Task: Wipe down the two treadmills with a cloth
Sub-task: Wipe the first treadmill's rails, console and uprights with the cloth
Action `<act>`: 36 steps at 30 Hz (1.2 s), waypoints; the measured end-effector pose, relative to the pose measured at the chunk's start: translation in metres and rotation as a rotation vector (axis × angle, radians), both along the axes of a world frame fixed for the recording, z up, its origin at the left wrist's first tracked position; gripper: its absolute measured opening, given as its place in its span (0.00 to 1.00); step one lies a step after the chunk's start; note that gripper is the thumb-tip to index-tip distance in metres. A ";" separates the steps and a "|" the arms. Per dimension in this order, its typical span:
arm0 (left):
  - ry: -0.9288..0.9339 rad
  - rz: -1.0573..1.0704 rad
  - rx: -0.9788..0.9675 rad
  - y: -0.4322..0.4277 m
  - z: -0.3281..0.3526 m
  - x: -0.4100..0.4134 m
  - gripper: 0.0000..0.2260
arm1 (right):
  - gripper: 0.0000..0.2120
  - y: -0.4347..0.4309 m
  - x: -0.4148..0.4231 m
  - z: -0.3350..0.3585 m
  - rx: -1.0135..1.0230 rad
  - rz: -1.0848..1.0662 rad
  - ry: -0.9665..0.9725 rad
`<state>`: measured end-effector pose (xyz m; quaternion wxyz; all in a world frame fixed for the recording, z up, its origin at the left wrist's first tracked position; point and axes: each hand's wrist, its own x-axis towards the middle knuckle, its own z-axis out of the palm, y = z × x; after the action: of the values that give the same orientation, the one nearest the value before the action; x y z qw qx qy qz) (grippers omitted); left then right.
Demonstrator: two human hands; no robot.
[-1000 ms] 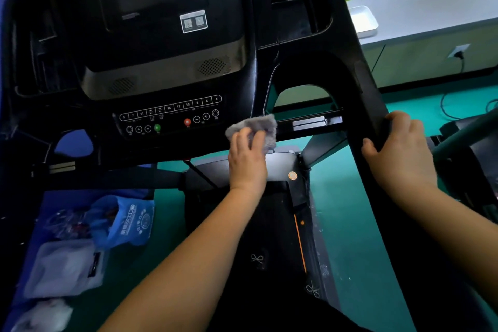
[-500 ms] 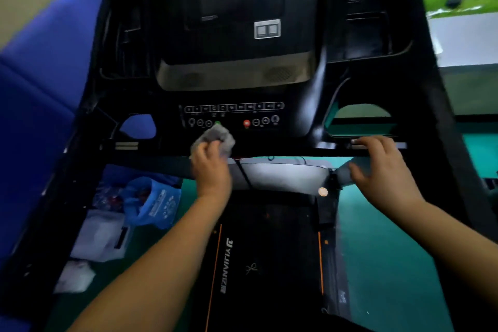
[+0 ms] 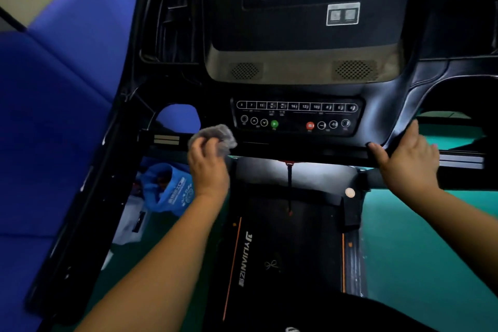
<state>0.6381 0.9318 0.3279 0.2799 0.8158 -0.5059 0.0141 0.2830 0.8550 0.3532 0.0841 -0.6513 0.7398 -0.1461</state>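
Observation:
A black treadmill fills the view, its console (image 3: 296,62) with a button panel (image 3: 296,116) right in front of me. My left hand (image 3: 207,167) grips a crumpled grey cloth (image 3: 218,136) and presses it on the black front crossbar (image 3: 296,152), left of the button panel. At the right end of that bar my right hand (image 3: 407,159) holds on, thumb under it and fingers over the console's lower edge. The running belt (image 3: 285,256) with orange stripes lies below.
A blue padded wall (image 3: 54,116) stands close on the left. On the green floor (image 3: 417,250) left of the deck lie a blue plastic bag (image 3: 169,191) and white packets (image 3: 129,221). The treadmill's left upright (image 3: 89,197) slants down at the left.
My left hand has slid the cloth leftward along the bar, from under the right of the panel to its left end. My right hand left the right upright and took the bar.

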 end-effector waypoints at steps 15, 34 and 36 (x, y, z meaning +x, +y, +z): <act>0.026 -0.165 0.026 -0.018 0.002 -0.067 0.22 | 0.47 -0.002 0.000 0.001 0.006 -0.027 0.049; -0.103 -0.440 0.150 -0.052 0.024 -0.088 0.27 | 0.41 -0.001 0.001 0.002 0.013 -0.034 0.048; -0.131 -0.475 0.182 -0.062 0.030 -0.088 0.27 | 0.41 -0.001 0.001 0.002 0.017 -0.028 0.054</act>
<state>0.5501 0.8702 0.3574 0.1674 0.6932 -0.6995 -0.0451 0.2836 0.8535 0.3551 0.0675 -0.6438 0.7522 -0.1232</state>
